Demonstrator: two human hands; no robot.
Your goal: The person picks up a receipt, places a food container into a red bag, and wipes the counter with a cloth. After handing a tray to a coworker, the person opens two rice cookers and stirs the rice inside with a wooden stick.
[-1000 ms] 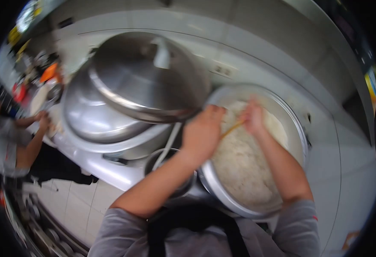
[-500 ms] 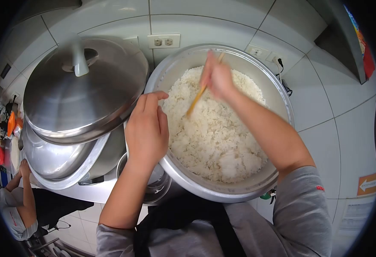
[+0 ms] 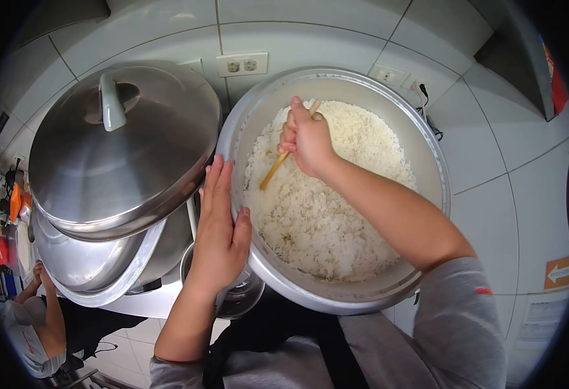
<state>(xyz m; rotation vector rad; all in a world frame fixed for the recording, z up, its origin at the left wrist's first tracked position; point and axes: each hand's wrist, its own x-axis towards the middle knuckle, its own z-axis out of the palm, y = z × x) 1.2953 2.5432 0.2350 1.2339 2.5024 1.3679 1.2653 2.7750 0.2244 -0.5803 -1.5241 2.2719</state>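
A large round metal pot [image 3: 435, 146] holds a broad heap of cooked white rice [image 3: 343, 220]. My right hand [image 3: 310, 139] is closed round a slim wooden stick [image 3: 273, 174], thumb up along it. The stick slants down to the left and its lower end meets the rice; whether it widens into a blade there is hidden. Against the pot's left rim lies my left hand [image 3: 218, 236], open, with fingers stretched and the thumb apart.
Left of the pot, a big steel lid [image 3: 155, 142] with a pale handle rests tilted on another metal pot [image 3: 129, 272]. Wall sockets [image 3: 242, 64] are behind. A co-worker [image 3: 35, 330] stands at the far left. A dark-rimmed bowl [image 3: 242, 301] sits below my left hand.
My right hand has moved left and down with the stick, whose tip is lower in the rice. My left hand has straightened and slid down along the rim. The view has shifted slightly.
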